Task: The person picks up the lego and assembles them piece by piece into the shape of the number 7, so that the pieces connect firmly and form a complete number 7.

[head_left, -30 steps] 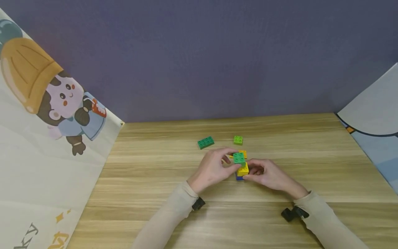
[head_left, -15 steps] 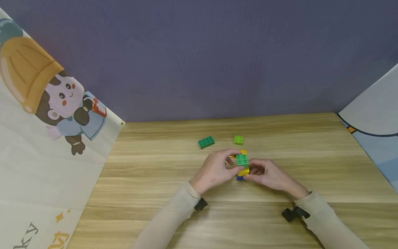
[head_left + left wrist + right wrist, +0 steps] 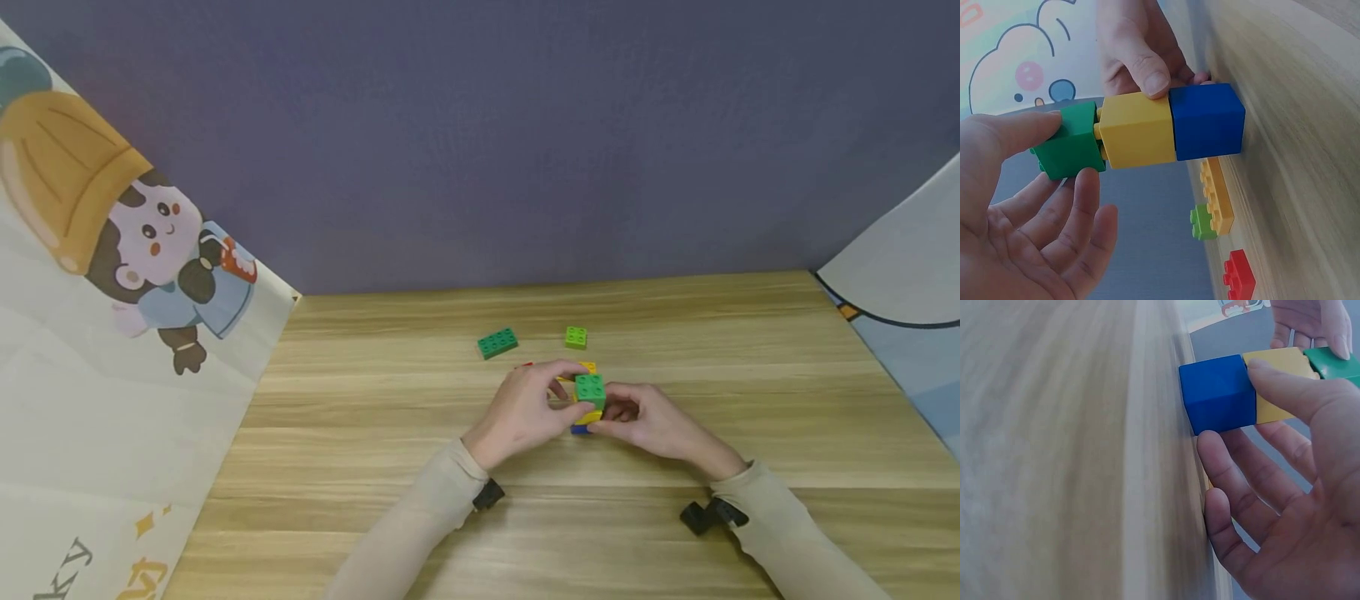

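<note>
My left hand (image 3: 525,414) pinches a green building brick (image 3: 590,389) between thumb and fingers. Below the green brick is a yellow brick (image 3: 1137,131), stacked on a blue brick (image 3: 1209,122) at the table. In the left wrist view, some of the yellow brick's studs show in a narrow gap under the green one, which tilts slightly. My right hand (image 3: 647,422) grips the stack from the right, its thumb on the yellow brick. Part of the yellow and blue bricks is hidden by my hands in the head view.
Behind the stack lie a dark green long brick (image 3: 497,343) and a small lime brick (image 3: 576,337). An orange-yellow brick (image 3: 1217,197) and a red brick (image 3: 1239,275) lie close beyond my left hand. A dark wall (image 3: 525,167) stands at the table's back.
My left hand has moved slightly right with the green brick, which now sits over the yellow brick and covers more of it. The right hand stays almost still. A bit of red brick has come into sight.
</note>
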Available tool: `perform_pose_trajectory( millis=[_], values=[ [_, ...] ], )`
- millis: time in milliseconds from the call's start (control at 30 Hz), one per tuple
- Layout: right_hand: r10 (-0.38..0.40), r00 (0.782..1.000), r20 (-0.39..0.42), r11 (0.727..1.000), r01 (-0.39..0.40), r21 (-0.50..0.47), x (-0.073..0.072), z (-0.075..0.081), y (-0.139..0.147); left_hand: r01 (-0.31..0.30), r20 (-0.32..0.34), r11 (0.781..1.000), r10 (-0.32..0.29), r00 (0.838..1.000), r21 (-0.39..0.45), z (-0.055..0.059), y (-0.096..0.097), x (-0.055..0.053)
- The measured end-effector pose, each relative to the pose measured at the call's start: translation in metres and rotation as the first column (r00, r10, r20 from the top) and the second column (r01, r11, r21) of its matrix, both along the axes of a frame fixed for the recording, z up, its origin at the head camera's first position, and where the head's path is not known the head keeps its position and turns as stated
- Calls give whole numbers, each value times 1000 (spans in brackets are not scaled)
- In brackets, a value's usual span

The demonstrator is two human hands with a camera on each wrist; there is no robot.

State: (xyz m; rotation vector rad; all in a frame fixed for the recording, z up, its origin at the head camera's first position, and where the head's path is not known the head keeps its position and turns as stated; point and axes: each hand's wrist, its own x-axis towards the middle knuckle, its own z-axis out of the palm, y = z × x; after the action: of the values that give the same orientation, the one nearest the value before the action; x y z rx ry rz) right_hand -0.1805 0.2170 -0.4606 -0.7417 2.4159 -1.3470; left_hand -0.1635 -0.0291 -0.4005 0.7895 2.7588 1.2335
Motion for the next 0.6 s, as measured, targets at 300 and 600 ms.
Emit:
perform_pose_trajectory(
  millis=[300,600],
  values=[
    [-17,1000,17,1000,17,17,10,-1,-1,19,28,1000,-19,999,12,0,-1,9],
    [-33,999,6,999,33,25,21,-1,-1,21,52,1000,-22,998,17,-3,-3,18]
  ],
)
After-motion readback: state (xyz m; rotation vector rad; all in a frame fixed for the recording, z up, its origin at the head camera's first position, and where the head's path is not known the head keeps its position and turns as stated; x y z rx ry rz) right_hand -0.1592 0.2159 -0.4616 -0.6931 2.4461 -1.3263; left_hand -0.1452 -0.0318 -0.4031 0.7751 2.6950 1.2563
